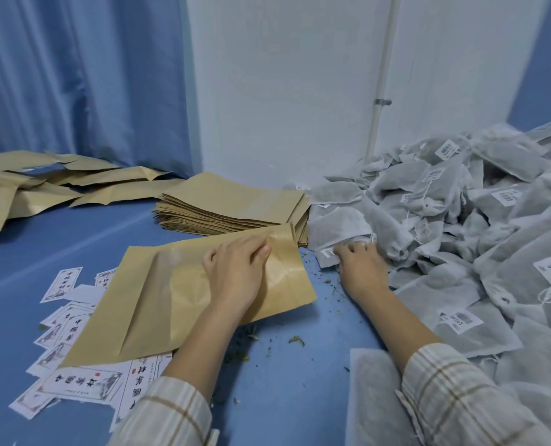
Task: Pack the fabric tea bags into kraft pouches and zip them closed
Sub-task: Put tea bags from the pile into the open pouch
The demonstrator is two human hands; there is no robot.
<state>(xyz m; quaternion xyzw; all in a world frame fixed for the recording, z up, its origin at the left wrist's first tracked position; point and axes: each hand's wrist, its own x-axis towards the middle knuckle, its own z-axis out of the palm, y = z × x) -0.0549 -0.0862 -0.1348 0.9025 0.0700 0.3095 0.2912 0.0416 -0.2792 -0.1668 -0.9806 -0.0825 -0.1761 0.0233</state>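
A tan kraft pouch (184, 291) lies flat, creased, its mouth end toward the heap of grey-white fabric tea bags (454, 226) just right of it. Behind the pouch sits a neat stack of flat pouches (232, 204); far left of it, filled pouches (42, 185) lie scattered.

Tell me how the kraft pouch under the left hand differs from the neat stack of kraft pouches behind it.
The tan kraft paper pouch under the left hand lies alone and slanted; the squared stack of flat tan kraft pouches holds many. The single pouch is creased and bulges slightly, with its mouth end toward the tea bags; the stacked ones lie flat and smooth. The left hand rests on the single pouch; nothing touches the stack. Both share colour and material.
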